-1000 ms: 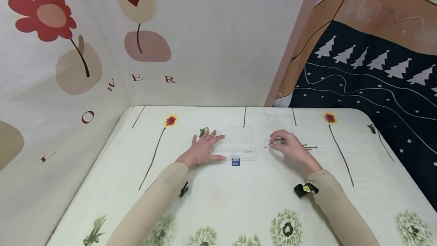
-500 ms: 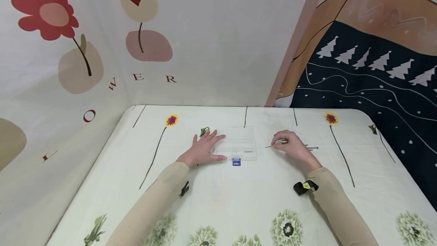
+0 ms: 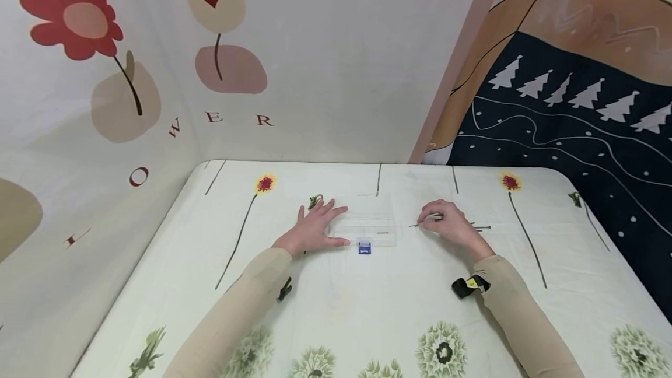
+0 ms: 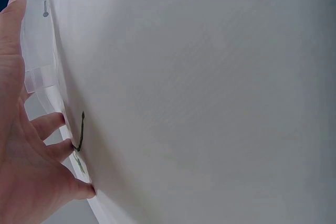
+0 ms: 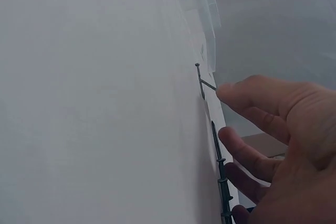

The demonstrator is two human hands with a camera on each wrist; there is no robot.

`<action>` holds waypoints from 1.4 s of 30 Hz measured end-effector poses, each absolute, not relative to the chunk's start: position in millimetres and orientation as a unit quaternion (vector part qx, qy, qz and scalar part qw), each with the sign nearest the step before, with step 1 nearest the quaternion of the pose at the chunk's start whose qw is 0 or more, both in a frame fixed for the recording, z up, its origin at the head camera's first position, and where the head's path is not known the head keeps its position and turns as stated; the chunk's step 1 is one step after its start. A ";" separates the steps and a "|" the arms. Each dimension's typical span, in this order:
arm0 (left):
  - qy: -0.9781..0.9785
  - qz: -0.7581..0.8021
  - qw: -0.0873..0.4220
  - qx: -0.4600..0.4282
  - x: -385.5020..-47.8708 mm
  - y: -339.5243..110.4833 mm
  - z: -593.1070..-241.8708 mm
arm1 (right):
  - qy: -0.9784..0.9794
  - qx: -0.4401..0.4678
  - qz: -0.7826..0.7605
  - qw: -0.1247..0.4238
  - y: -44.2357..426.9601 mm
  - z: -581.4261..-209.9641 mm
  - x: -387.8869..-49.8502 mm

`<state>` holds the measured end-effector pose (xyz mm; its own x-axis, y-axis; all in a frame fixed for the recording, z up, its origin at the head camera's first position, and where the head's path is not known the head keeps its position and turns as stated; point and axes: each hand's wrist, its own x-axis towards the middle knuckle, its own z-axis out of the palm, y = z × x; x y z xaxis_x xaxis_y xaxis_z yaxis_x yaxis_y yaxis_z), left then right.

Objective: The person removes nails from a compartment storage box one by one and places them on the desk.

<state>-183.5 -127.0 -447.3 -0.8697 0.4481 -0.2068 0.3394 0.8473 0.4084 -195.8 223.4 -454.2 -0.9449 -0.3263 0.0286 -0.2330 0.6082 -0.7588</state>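
A clear plastic box (image 3: pixel 391 229) with a blue latch (image 3: pixel 364 248) lies on the white cloth. Inside it is a dark nail (image 3: pixel 382 233), also visible in the left wrist view (image 4: pixel 45 9). My left hand (image 3: pixel 312 232) has its fingers spread over the box's left side, thumb along the front edge. To the right of the box, my right hand (image 3: pixel 445 223) pinches a thin nail (image 5: pixel 209 84) at its fingertips. Just beside that, another nail (image 5: pixel 199 74) lies on the cloth. Several larger nails (image 5: pixel 222 174) sit under the right hand's other fingers, partly hidden.
The table (image 3: pixel 336 308) is covered with a flower-printed cloth. Ends of the larger nails (image 3: pixel 482 227) show to the right of my right hand. Printed curtains (image 3: pixel 336 74) stand along the back and sides of the table.
My right hand's fingertips have drawn in slightly around the nail. The left hand stays on the box. The whole head view has shifted a little.
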 end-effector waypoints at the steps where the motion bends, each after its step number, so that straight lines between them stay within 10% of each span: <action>1: 0.950 0.182 0.148 0.207 -183.7 -127.0 -447.5 | 0.896 -0.156 -0.413 0.056 223.4 -453.9 -195.7; 42: 0.949 0.178 0.146 0.214 -185.0 -128.8 -448.9 | 0.845 -0.164 -0.501 0.086 199.2 -442.0 -188.6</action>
<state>-185.0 -128.8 -448.9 -0.8664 0.4574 -0.2006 0.3538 0.8455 0.4000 -188.6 199.2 -442.0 -0.9316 -0.3631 0.0190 -0.1910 0.4443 -0.8753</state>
